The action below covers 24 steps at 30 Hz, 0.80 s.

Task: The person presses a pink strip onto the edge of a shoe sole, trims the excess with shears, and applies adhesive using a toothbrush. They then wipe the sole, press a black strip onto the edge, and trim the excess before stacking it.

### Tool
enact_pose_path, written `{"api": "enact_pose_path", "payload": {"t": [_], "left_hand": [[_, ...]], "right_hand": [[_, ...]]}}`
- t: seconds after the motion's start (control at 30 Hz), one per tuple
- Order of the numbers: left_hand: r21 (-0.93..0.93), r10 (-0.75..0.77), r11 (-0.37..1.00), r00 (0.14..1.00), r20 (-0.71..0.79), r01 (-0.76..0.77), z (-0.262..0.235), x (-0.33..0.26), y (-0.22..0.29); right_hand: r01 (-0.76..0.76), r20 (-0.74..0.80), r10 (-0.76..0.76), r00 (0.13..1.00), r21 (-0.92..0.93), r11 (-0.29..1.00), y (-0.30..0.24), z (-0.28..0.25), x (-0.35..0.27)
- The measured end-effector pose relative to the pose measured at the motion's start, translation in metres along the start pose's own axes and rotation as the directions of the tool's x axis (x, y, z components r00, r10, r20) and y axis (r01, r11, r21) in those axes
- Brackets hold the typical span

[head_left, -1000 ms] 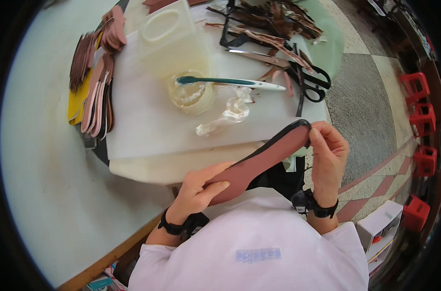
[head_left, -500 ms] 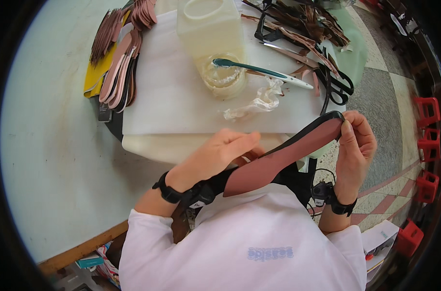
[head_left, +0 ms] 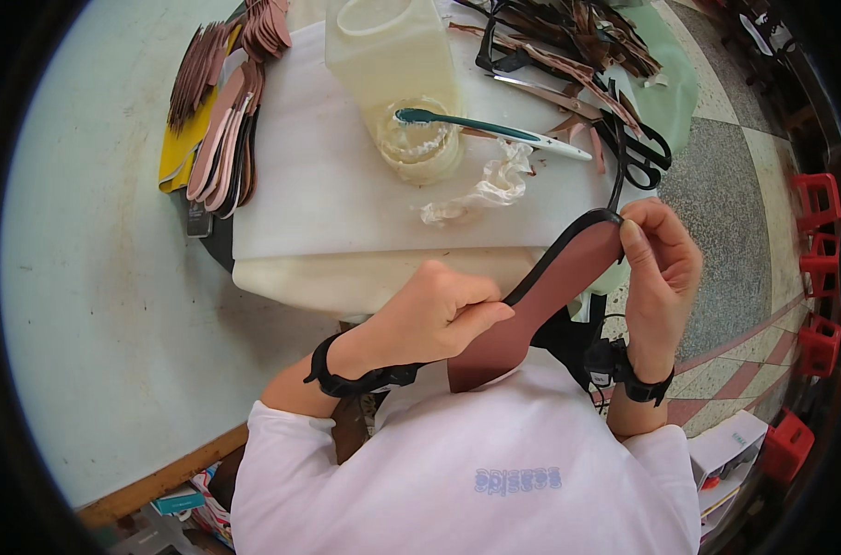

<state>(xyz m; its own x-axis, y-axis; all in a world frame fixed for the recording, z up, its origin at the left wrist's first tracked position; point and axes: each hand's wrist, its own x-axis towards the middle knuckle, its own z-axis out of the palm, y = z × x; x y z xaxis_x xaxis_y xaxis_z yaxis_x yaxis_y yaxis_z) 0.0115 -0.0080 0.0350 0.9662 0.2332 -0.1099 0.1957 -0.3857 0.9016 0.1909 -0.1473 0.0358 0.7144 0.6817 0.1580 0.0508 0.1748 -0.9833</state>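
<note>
A pinkish-brown shoe insole (head_left: 554, 287) with a black strip along its edge is held slantwise in front of my chest, its broad end toward me. My right hand (head_left: 662, 264) pinches its narrow far end between thumb and fingers. At the middle of its left edge, my left hand (head_left: 453, 313) is closed with thumb and forefinger on the black edging. The insole's underside is hidden. Beyond my hands, a crumpled white tissue (head_left: 485, 190) lies on the white sheet. A green-and-white toothbrush (head_left: 494, 130) rests across the mouth of a cut plastic jug (head_left: 397, 74) with pale paste.
Black-handled scissors (head_left: 614, 125) lie right of the jug, beside a heap of leather scraps (head_left: 577, 42). Stacked insoles (head_left: 221, 153) sit at the far left on a yellow sheet (head_left: 184, 143). Red stools (head_left: 816, 205) stand on the tiled floor at right.
The insole's narrow end has moved left with my right hand, and the insole stands steeper. My left hand has shifted right and closed on its edge.
</note>
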Motion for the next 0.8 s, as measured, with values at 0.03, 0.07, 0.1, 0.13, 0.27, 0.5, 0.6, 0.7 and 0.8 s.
{"api": "enact_pose_path", "payload": {"t": [0.03, 0.07, 0.1, 0.13, 0.27, 0.5, 0.6, 0.7, 0.8], "left_hand": [[0.009, -0.020, 1.000, 1.000, 0.008, 0.020, 0.000, 0.000, 0.000], [0.012, -0.019, 1.000, 1.000, 0.008, 0.019, 0.000, 0.000, 0.000], [0.009, -0.008, 1.000, 1.000, -0.013, 0.008, 0.001, -0.001, -0.001], [0.006, 0.003, 1.000, 0.999, -0.034, -0.003, 0.002, -0.001, -0.001], [-0.117, 0.048, 0.990, 0.967, -0.252, -0.079, 0.013, 0.005, 0.015], [-0.056, 0.070, 0.994, 0.937, -0.341, -0.094, 0.029, 0.006, 0.001], [-0.076, 0.040, 0.994, 0.929, -0.368, -0.073, 0.033, 0.006, -0.002], [-0.133, 0.015, 0.989, 0.925, -0.379, -0.071, 0.039, 0.004, -0.007], [-0.273, -0.044, 0.961, 0.943, -0.328, -0.050, 0.044, -0.002, -0.017]], "right_hand": [[-0.013, 0.012, 0.013, 1.000, -0.002, 1.000, 0.000, 0.000, 0.000], [-0.011, 0.011, 0.011, 1.000, 0.000, 1.000, -0.001, 0.001, 0.000], [-0.003, 0.028, 0.003, 1.000, 0.011, 1.000, -0.001, 0.001, 0.001], [0.005, 0.045, -0.006, 0.999, 0.023, 1.000, -0.001, 0.002, 0.001], [0.011, 0.077, -0.012, 0.997, 0.012, 1.000, -0.004, 0.004, 0.001], [0.014, 0.107, -0.013, 0.994, -0.011, 1.000, -0.003, 0.008, 0.001], [-0.011, 0.112, 0.012, 0.994, -0.007, 1.000, -0.002, 0.008, 0.001], [-0.009, 0.132, 0.009, 0.991, -0.002, 1.000, 0.000, 0.007, 0.002], [-0.016, 0.155, 0.016, 0.988, 0.001, 1.000, 0.002, 0.007, 0.001]]}}
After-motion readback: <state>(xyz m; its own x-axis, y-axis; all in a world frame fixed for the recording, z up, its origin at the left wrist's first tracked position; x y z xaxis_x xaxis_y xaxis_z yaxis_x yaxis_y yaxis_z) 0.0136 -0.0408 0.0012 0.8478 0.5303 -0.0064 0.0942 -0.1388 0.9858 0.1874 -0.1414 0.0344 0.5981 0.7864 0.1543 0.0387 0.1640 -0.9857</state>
